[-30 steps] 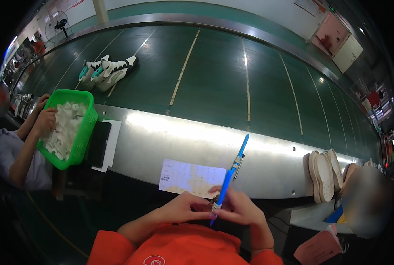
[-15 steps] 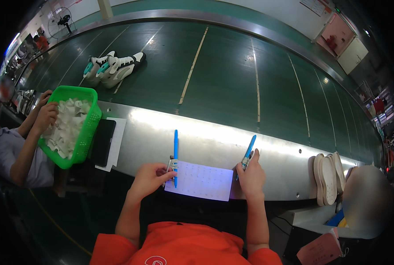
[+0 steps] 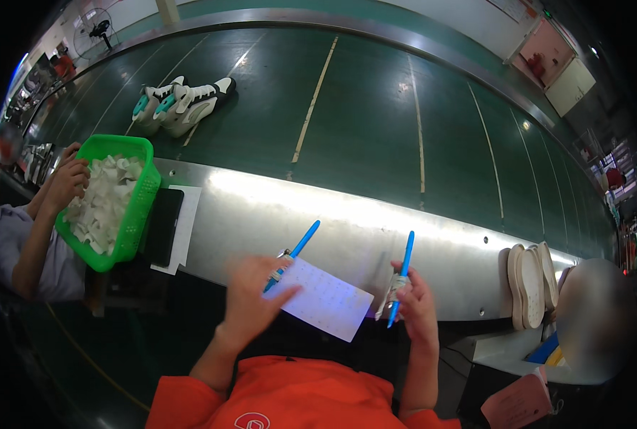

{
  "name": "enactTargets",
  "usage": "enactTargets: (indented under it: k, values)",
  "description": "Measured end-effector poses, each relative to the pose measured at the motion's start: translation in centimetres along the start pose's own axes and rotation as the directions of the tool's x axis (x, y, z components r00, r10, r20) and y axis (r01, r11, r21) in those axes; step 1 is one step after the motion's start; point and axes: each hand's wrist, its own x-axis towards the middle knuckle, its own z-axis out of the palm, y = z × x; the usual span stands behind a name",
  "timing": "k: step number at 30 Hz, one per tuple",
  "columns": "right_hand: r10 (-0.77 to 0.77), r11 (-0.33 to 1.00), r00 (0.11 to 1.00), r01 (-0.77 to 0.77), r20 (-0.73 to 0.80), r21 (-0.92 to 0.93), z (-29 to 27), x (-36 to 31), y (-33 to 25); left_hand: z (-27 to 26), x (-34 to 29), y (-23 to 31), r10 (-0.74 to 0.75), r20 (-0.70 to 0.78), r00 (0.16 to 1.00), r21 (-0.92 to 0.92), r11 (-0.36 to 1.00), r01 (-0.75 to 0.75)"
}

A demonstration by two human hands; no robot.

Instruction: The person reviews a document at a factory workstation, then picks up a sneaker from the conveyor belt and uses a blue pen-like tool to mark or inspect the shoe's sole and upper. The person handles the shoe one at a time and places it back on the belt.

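My left hand (image 3: 253,292), partly blurred, is closed around the lower part of a blue pen (image 3: 305,238) that leans to the right. Pale wrapping binds a small metal piece to that pen. A white card (image 3: 331,299) with rows of small marks, tinted violet, extends from under the left thumb, tilted down to the right. My right hand (image 3: 420,306) grips a second blue pen (image 3: 408,250), nearly upright, with similar wrapping and a metal piece at its middle. Both hands are above the near edge of the metal ledge (image 3: 347,214).
Beyond the ledge lies a green conveyor belt (image 3: 361,114) carrying a pair of sneakers (image 3: 200,107). At left, a co-worker's hands (image 3: 68,182) touch a green basket (image 3: 147,207) of white scraps, beside a black flat object (image 3: 165,225) on paper. Pale shoe soles (image 3: 529,286) stand at right.
The left pen has swung from upright to leaning right, and the card has tilted downward at its right end. My right hand has shifted slightly right and down, its pen turning more upright.
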Motion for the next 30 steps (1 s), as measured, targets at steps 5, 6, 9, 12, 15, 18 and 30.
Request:
enactTargets:
  k: [5,6,9,12,15,18,30]
  values:
    - [-0.198,0.969,0.970,0.171,-0.140,-0.179,4.8,-1.1,0.9,2.8,-1.2,5.7,0.219,0.114,0.969,-0.102,0.973,-0.208]
    - [-0.293,0.932,0.940,0.239,-0.174,-0.274,5.1,-1.4,1.6,3.5,-1.5,6.2,0.220,0.097,0.971,-0.062,0.975,-0.215]
    - [-0.440,0.798,0.885,0.306,-0.155,-0.519,5.3,-2.2,1.5,4.8,-2.2,6.5,0.234,0.072,0.970,0.030,0.971,-0.237]
    - [-0.427,0.851,0.895,0.349,-0.129,-0.393,4.6,-2.9,2.2,5.1,-2.7,5.7,0.233,0.121,0.965,-0.045,0.972,-0.229]
    - [-0.306,0.951,0.951,0.304,-0.046,-0.051,3.3,-3.1,3.1,4.3,-3.1,5.1,0.115,0.346,0.931,-0.400,0.916,0.035]
    - [-0.156,0.985,0.964,0.167,0.217,-0.037,1.9,-3.1,3.5,3.2,-4.0,4.4,0.068,0.684,0.726,-0.589,0.638,0.495]
    - [-0.200,0.978,0.974,0.192,-0.104,-0.081,3.8,-0.6,4.2,7.7,-8.3,-1.8,-0.198,0.854,0.481,-0.478,0.062,0.876]
